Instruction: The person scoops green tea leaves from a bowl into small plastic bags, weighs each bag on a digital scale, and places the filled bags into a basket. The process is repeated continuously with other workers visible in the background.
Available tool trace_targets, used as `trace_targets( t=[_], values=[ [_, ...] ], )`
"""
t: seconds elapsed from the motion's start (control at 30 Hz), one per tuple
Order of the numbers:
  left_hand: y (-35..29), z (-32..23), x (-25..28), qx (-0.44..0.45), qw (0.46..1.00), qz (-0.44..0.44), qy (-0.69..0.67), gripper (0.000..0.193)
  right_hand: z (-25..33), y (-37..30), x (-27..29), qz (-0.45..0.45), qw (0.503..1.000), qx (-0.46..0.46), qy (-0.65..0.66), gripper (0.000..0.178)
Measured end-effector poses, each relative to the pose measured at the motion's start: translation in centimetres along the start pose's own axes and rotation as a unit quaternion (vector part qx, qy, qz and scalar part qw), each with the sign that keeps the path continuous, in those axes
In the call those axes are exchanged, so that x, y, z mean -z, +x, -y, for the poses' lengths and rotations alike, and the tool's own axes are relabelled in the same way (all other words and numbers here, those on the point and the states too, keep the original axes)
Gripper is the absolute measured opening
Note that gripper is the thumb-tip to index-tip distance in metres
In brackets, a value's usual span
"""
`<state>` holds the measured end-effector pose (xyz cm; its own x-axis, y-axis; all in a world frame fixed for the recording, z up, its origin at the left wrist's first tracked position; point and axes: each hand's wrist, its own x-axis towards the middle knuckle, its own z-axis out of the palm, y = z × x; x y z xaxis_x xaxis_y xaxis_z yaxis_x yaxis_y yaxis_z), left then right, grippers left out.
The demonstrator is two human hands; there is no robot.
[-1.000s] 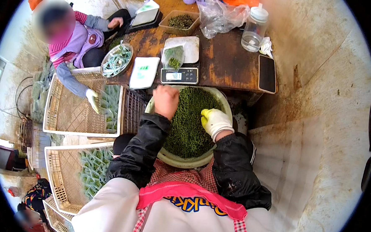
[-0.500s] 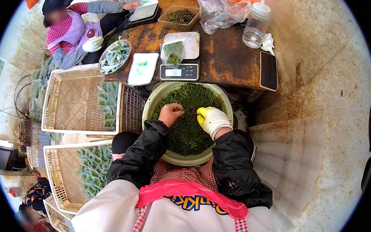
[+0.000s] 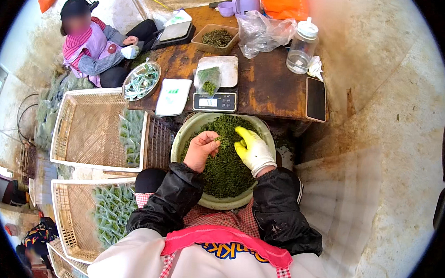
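A clear bottle [image 3: 301,50] stands near a dark phone [image 3: 315,99], with a purple flask [image 3: 246,2] beside a purple cup [image 3: 226,9]

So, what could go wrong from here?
The plastic bag reaches past the scale's platform toward the display, so it might slip or skew the reading. The phone lies at the right edge of the table, where a knock could tip it off. The left hand is bare above the loose greens in the basin, so it might contaminate them; the right hand is gloved.
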<state>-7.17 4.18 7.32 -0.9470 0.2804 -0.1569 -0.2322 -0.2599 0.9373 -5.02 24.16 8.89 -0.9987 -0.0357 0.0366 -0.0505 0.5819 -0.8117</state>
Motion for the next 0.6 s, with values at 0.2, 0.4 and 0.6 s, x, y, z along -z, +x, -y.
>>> trace_targets(
  t=[0.2,0.4,0.6],
  values=[
    [-0.2,-0.4,-1.2,-0.021,0.998,0.018,-0.049,0.011,-0.8,0.8,-0.4,-0.097,0.926,0.055,0.36,0.039],
    [-0.7,-0.8,-1.8,-0.032,0.997,0.029,-0.063,0.013,0.1,0.0,0.3,0.05,0.933,0.033,0.354,0.036],
    [-1.0,-0.5,-1.5,-0.041,0.999,0.005,-0.008,0.01,0.2,0.1,0.4,0.055,0.911,-0.135,0.386,0.021]
  ],
)
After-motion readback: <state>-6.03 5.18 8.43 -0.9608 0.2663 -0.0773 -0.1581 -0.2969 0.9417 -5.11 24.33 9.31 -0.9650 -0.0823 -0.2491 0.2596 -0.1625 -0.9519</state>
